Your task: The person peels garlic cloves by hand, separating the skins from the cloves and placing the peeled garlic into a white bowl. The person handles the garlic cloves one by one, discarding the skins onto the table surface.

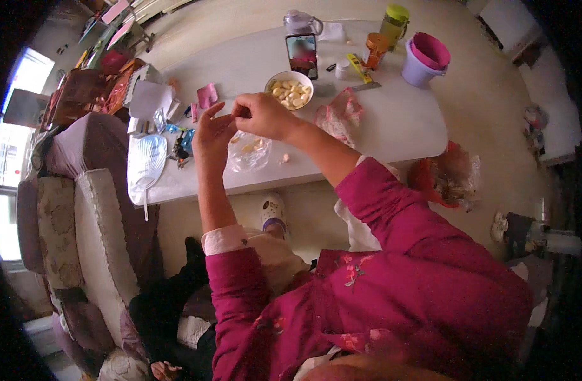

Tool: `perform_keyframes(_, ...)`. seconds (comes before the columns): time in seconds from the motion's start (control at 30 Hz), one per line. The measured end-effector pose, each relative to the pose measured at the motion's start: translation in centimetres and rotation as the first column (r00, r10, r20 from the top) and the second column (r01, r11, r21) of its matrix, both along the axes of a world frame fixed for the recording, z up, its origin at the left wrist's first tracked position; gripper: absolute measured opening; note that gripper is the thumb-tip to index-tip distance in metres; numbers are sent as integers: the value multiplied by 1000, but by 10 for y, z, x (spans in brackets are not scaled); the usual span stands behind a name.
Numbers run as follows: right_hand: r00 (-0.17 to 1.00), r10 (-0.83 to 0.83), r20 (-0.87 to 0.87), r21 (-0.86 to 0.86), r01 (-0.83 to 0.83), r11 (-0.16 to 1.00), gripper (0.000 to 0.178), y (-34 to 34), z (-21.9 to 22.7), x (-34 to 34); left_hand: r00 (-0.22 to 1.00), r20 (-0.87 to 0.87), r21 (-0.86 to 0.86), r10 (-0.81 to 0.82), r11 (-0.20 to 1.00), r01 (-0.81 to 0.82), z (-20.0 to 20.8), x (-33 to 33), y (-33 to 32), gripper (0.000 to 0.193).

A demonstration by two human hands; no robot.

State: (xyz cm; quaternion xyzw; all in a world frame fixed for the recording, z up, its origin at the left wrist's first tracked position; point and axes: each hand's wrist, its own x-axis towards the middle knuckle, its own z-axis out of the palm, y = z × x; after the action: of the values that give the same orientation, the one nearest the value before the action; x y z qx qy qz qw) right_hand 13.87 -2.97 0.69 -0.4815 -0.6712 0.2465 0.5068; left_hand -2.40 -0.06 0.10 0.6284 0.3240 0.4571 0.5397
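Above the white table (196,60), both my hands meet fingertip to fingertip. My left hand (213,134) is upright, its thumb and fingers closing toward the other hand. My right hand (263,116) is bent in a pinch. Whatever lies between the fingertips is too small and hidden to name. Just beyond my right hand stands a white bowl (310,95) of pale pieces that look like peeled garlic cloves (291,93). Below my hands lies a clear plastic bag (248,160) with a few pieces on it. A small pinkish piece (285,158) rests beside it.
A phone (302,56) stands behind the bowl, near a jug (300,23), an orange jar (375,51), a green-lidded bottle (394,24) and nested buckets (422,63). A pink-patterned bag (340,117) lies right; a hand fan (148,159) left. Someone's hand (166,370) shows lower left.
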Motion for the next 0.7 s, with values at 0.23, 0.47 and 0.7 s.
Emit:
perform_keyframes(0.23,999,-45,-31,-40,44,998,12,0,-1,1,999,-32,-14,8,1000,-8,3,4,-2,44)
perform_keyframes(0.47,1000,18,-13,-95,-19,995,13,2,-5,5,999,-49,-40,14,999,-16,3,2,-4,40)
perform_keyframes(0.7,999,24,-33,-131,-28,991,14,1,-4,5,998,-59,-41,7,999,-9,2,1,-2,39)
